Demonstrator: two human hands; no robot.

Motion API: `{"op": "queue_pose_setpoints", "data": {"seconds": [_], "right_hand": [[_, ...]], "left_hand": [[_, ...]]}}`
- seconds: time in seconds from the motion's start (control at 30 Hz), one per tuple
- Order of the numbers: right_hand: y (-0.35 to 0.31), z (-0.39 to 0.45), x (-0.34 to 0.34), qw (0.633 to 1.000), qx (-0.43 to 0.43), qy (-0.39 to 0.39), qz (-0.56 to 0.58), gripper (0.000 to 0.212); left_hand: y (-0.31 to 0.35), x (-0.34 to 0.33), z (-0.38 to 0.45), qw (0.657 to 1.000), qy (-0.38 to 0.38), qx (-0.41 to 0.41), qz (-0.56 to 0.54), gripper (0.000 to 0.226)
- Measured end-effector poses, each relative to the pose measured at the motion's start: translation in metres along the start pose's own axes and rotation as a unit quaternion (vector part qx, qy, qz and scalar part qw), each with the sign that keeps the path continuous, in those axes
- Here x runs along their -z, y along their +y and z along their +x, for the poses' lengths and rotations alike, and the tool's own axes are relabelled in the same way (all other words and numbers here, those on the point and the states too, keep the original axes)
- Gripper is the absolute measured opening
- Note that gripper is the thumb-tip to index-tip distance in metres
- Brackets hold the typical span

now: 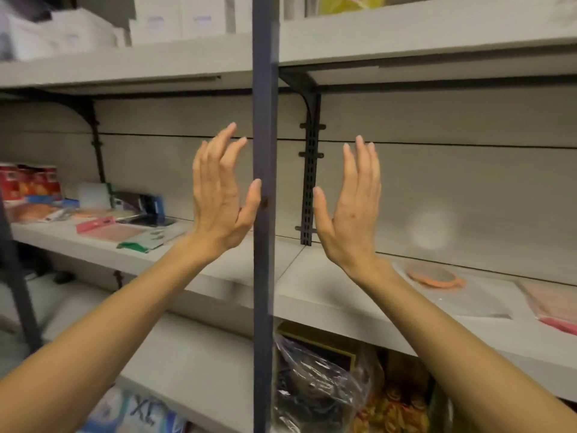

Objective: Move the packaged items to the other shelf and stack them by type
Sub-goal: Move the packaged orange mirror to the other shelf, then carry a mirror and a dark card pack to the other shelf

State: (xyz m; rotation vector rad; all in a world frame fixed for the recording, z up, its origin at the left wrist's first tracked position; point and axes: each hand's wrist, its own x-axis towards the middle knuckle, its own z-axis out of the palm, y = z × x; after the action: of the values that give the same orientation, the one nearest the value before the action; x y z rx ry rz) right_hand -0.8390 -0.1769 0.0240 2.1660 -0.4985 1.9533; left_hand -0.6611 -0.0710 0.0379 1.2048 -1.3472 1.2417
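Hands raised, spread, empty: left hand, right hand | step: between transfers | next: grip pink flat packet on left shelf.

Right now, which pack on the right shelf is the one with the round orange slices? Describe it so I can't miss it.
Start at the dark upright post between the two shelves and move to the right shelf. Just past the right hand lies a flat clear pack with a round orange disc at its back end. Its neighbour, the pink pack at the frame's edge, shows a pale pink rectangular slab instead.
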Motion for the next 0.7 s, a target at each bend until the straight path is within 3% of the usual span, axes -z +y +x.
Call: {"op": "queue_pose_setpoints", "data": {"seconds": [0.2,0.3,0.47,0.6,0.7], "right_hand": [[-0.102,0.010,-0.073,0.994,0.098,-0.023,0.034,0.062],[-0.149,-0.007,-0.120,0.992,0.080,-0.045,0.085,0.062],[-0.187,-0.037,-0.208,0.983,0.046,-0.171,0.045,0.063],[-0.193,-0.050,-0.266,0.955,0.028,-0.295,-0.011,0.065],[-0.200,-0.050,-0.303,0.929,0.015,-0.369,-0.026,0.066]], "left_hand": [[-0.119,0.052,-0.031,0.983,-0.148,0.068,0.082,0.063],[-0.179,0.074,-0.055,0.960,-0.215,0.156,0.086,0.069],[-0.274,0.105,-0.093,0.879,-0.344,0.311,0.115,0.077],[-0.333,0.129,-0.116,0.809,-0.468,0.303,0.187,0.081],[-0.365,0.144,-0.124,0.779,-0.514,0.274,0.231,0.078]]}}
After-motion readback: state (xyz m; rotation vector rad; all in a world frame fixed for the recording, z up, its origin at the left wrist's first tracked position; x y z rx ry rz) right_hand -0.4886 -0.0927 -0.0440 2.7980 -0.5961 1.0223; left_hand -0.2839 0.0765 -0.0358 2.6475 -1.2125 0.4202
